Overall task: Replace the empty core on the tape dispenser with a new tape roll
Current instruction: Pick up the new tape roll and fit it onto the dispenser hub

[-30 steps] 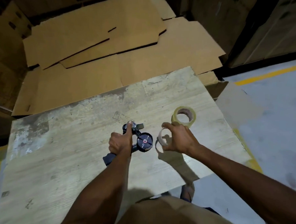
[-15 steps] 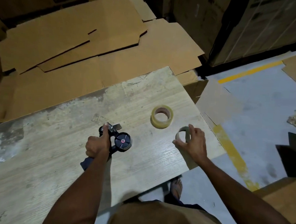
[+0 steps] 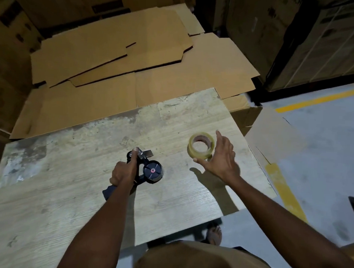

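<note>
I'm gripping the black plastic dispenser (image 3: 147, 169) in my left hand (image 3: 123, 172), its round hub bare. My right hand (image 3: 222, 158) is spreading wide beside the glossy tape roll (image 3: 201, 145) lying flat on the worn wooden table (image 3: 66, 189).

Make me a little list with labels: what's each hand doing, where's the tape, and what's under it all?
left hand: wrapped around the tape dispenser, holding it on the table
dispenser hub: bare, no roll or core on it
right hand: open, fingers spread beside the new tape roll, thumb at its near side, not yet closed
new tape roll: lying flat near the table's right edge
empty core: not in view
table: worn pale wood
behind table: flattened cardboard
</note>
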A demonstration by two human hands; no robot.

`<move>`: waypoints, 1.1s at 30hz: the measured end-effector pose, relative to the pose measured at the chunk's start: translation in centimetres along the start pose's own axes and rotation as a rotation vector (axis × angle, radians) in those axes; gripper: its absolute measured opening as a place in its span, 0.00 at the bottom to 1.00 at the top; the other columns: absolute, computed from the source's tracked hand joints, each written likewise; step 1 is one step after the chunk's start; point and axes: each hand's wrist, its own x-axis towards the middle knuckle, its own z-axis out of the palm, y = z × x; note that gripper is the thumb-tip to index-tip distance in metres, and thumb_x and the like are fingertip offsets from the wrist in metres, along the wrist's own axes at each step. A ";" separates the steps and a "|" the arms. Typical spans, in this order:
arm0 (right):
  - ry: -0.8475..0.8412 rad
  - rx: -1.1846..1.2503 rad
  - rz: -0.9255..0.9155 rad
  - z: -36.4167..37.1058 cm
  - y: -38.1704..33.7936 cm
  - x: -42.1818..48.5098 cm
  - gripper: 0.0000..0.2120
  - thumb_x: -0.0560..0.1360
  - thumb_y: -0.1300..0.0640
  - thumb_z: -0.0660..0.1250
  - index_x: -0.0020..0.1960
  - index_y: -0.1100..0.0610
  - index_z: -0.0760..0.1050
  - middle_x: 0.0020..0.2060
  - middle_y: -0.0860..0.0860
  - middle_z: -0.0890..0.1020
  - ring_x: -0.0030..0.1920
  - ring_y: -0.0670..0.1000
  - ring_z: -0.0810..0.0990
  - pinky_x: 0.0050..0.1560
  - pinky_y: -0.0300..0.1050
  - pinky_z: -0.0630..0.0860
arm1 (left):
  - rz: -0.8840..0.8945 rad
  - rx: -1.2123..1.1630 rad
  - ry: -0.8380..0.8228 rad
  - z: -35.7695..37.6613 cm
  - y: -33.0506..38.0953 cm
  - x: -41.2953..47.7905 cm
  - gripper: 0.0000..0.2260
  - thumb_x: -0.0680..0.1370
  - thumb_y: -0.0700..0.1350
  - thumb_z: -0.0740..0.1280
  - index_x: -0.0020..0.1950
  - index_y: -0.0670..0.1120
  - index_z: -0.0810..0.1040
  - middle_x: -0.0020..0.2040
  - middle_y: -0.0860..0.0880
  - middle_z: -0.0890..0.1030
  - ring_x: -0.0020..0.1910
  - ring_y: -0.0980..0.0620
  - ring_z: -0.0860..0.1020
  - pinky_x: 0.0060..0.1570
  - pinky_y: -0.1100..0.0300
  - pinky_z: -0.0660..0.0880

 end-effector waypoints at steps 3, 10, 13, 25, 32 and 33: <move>-0.113 -0.021 0.018 0.7 -2.2 2.7 0.65 0.61 0.32 0.80 0.81 0.49 0.42 0.76 0.61 0.58 0.75 0.65 0.59 0.70 0.66 0.66 | 0.039 -0.058 -0.032 -0.5 -0.3 -0.2 0.44 0.68 0.84 0.53 0.37 0.41 0.77 0.36 0.44 0.80 0.36 0.43 0.79 0.39 0.54 0.71; -0.166 -0.031 0.113 1.9 -3.1 5.8 0.61 0.62 0.39 0.82 0.81 0.58 0.52 0.73 0.61 0.65 0.74 0.63 0.63 0.70 0.64 0.68 | 0.092 -0.169 -0.035 -0.7 -2.9 1.2 0.35 0.72 0.80 0.59 0.50 0.47 0.78 0.47 0.47 0.83 0.48 0.43 0.82 0.51 0.49 0.78; -0.144 -0.030 0.073 2.0 -3.1 5.0 0.58 0.58 0.34 0.80 0.78 0.58 0.62 0.74 0.58 0.67 0.73 0.60 0.65 0.70 0.58 0.69 | 0.207 -0.186 0.057 -1.7 -2.9 0.6 0.26 0.78 0.69 0.66 0.55 0.46 0.80 0.52 0.46 0.84 0.53 0.43 0.81 0.62 0.43 0.74; -0.077 0.366 -0.437 -2.0 -10.4 -3.3 0.54 0.56 0.40 0.83 0.77 0.47 0.62 0.69 0.44 0.68 0.67 0.37 0.70 0.65 0.50 0.78 | 0.964 -0.364 -0.374 -10.4 4.5 -3.6 0.26 0.77 0.52 0.76 0.75 0.57 0.75 0.73 0.60 0.75 0.66 0.62 0.74 0.57 0.68 0.71; -0.118 0.307 -0.505 -2.1 -12.0 -4.4 0.56 0.56 0.38 0.82 0.78 0.50 0.60 0.69 0.46 0.70 0.67 0.45 0.73 0.65 0.50 0.77 | 1.108 -0.206 -0.601 -12.2 5.0 -3.8 0.34 0.70 0.55 0.81 0.75 0.61 0.74 0.74 0.60 0.74 0.68 0.54 0.75 0.64 0.52 0.77; -0.122 0.299 -0.506 -2.1 -12.2 -4.4 0.57 0.57 0.38 0.81 0.79 0.50 0.60 0.69 0.46 0.70 0.67 0.44 0.72 0.66 0.50 0.76 | 1.119 -0.209 -0.602 -12.1 4.8 -3.7 0.32 0.71 0.53 0.81 0.74 0.58 0.76 0.73 0.59 0.76 0.68 0.55 0.75 0.64 0.51 0.77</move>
